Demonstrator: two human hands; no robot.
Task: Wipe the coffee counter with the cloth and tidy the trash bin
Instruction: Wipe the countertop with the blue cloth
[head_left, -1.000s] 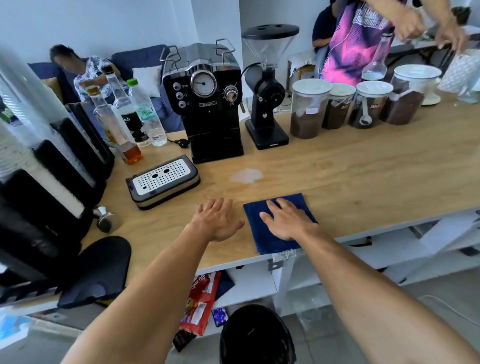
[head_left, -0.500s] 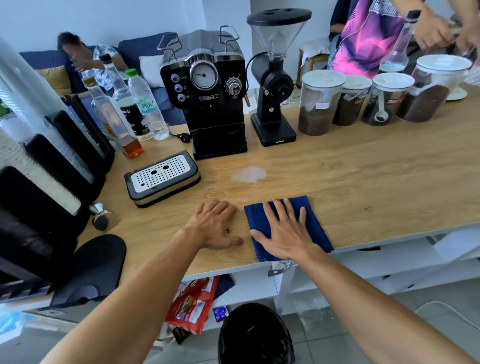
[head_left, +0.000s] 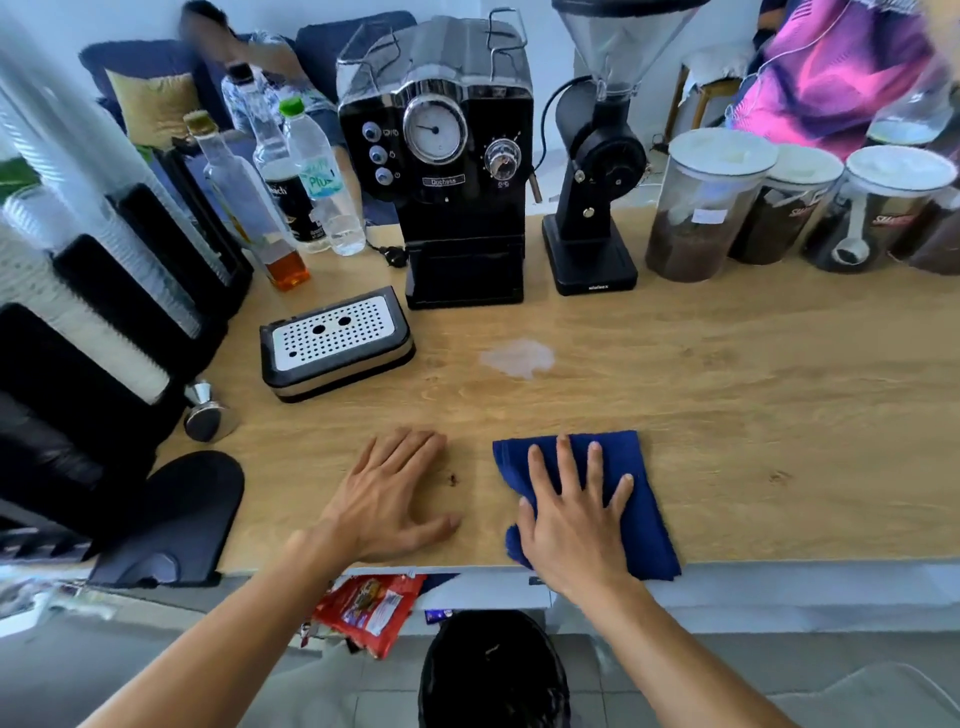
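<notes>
1. The cloth (head_left: 631, 499) looks soft, light and limp; it should slide easily under a flat palm, so pressing down on its middle seems the best hold.
2. It is a dark blue folded square lying at the near edge of the wooden counter (head_left: 727, 374), one corner hanging over.
3. The right hand (head_left: 571, 512) lies open on it, fingers spread, gripping nothing.
4. The left hand (head_left: 395, 493) rests open and empty on bare wood beside it.
5. A pale spill (head_left: 517, 357) sits beyond; the black trash bin (head_left: 491, 670) stands below.
</notes>
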